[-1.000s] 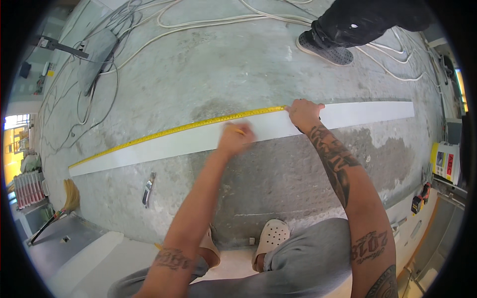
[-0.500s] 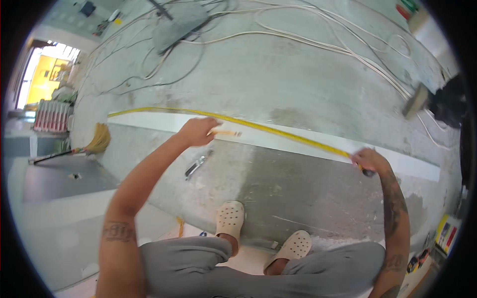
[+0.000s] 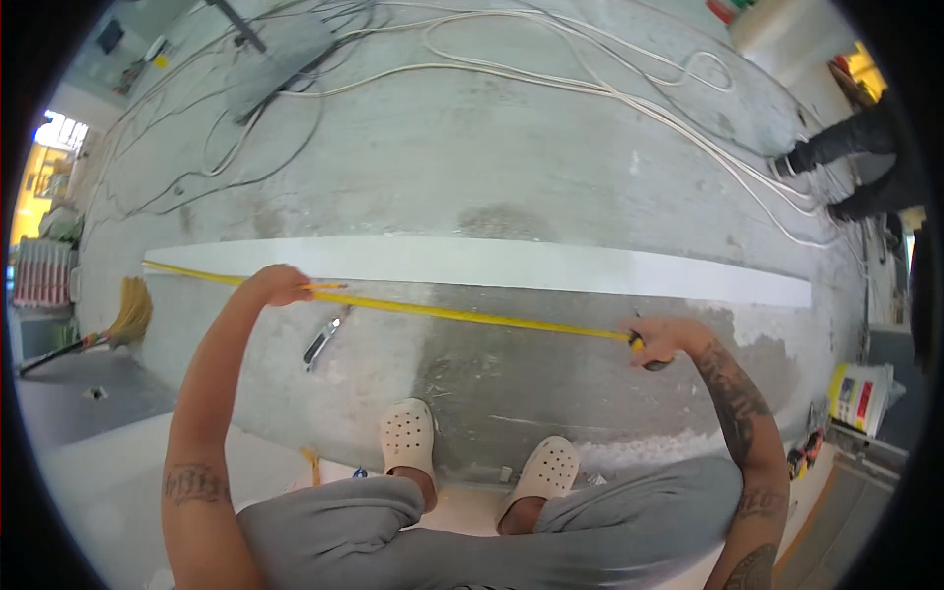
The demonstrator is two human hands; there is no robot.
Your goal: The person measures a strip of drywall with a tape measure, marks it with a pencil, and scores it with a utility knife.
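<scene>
A long white board (image 3: 531, 264) lies flat on the concrete from left to right. The yellow blade of a tape measure (image 3: 482, 317) stretches from the board's left end, slanting off its near edge toward the right. My right hand (image 3: 669, 339) is closed around the tape measure's case, just on the near side of the board. My left hand (image 3: 278, 285) is closed on a thin orange pencil (image 3: 326, 287), beside the blade near the board's left part. A utility knife (image 3: 323, 340) rests on the floor below that hand.
White and dark cables (image 3: 610, 93) loop over the far floor. At the right stands another person in dark trousers (image 3: 846, 143). A broom (image 3: 130, 313) lies at left, with red-and-white stacked items (image 3: 44, 272) behind it. A white bucket (image 3: 857, 398) stands at right.
The tape blade has come from the board's far edge to its near side. My left hand has shifted left along it, and my right hand has moved nearer. The view has turned right.
</scene>
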